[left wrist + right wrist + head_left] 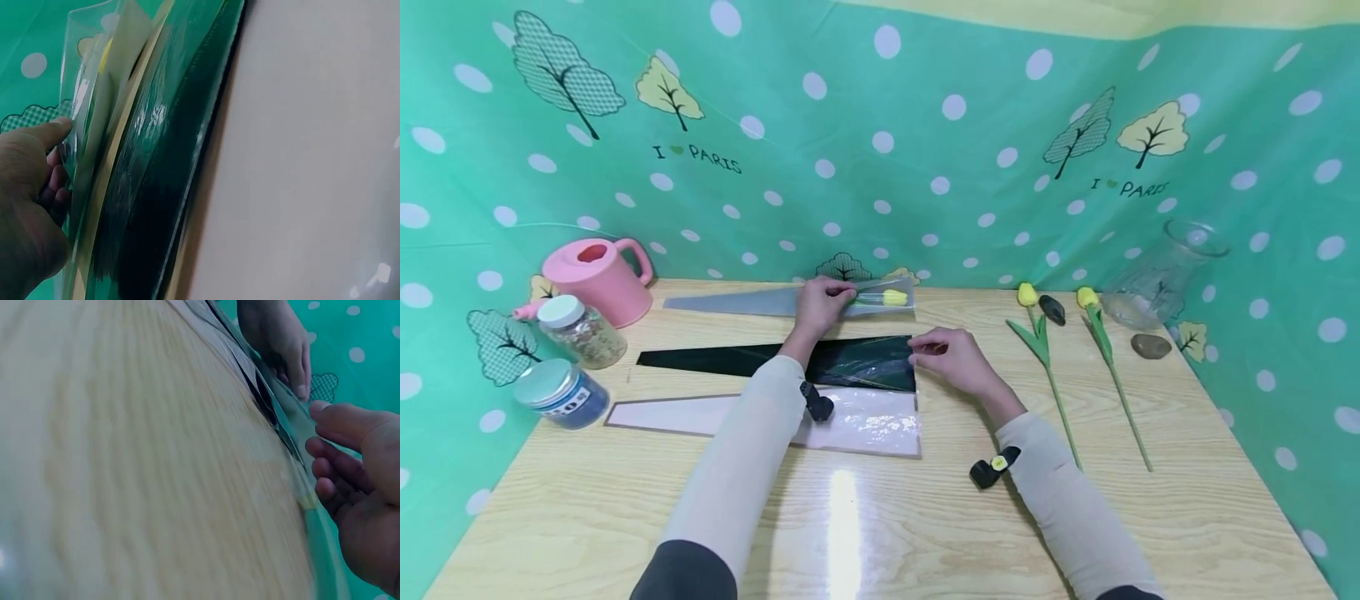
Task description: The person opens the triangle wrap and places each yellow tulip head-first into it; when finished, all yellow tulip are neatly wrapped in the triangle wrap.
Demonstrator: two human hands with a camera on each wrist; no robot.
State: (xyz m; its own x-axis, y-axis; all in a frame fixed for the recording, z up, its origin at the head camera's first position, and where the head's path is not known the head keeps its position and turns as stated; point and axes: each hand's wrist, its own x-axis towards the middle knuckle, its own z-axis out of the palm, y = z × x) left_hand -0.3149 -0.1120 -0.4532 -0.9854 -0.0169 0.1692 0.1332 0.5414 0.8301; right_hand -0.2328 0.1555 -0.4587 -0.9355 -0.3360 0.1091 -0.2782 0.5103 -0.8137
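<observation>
My left hand point(822, 308) pinches the edge of a grey flower sleeve point(737, 302) with a clear front, at the back of the table. A yellow tulip point(894, 297) lies inside it, its head near the wide right end. In the left wrist view, my thumb point(59, 127) is on the clear film, with the fingers curled below. My right hand point(953, 354) is at the wide end of a dark green sleeve point(861, 364), fingertips right by its edge. The right wrist view shows a gap between that hand's thumb point(322, 407) and loosely bent fingers.
A white sleeve point(662, 414) lies in front. Two tulips point(1040, 337) point(1103, 333), two stones point(1052, 310) point(1151, 346) and a tilted glass vase point(1157, 279) are right. Left stand a pink watering can point(602, 283), a jar of pale grains point(597, 337) and a blue jar point(571, 404).
</observation>
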